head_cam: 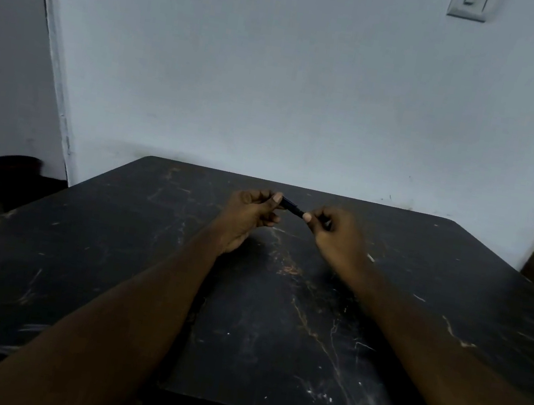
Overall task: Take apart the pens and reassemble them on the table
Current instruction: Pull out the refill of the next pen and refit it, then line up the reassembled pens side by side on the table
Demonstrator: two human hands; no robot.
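Against pale wall [311, 80], black table [74, 277]; pen [292, 207] pinched.

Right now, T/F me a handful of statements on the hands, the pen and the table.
1. The left hand and the right hand both pinch one black pen. True.
2. The table is dark with pale veins. True.
3. The black pen lies flat on the table. False: it is held up between the two hands.
4. A light switch sits on the wall at upper right. True.
5. The right hand is open and empty. False: its fingers pinch one end of the black pen.
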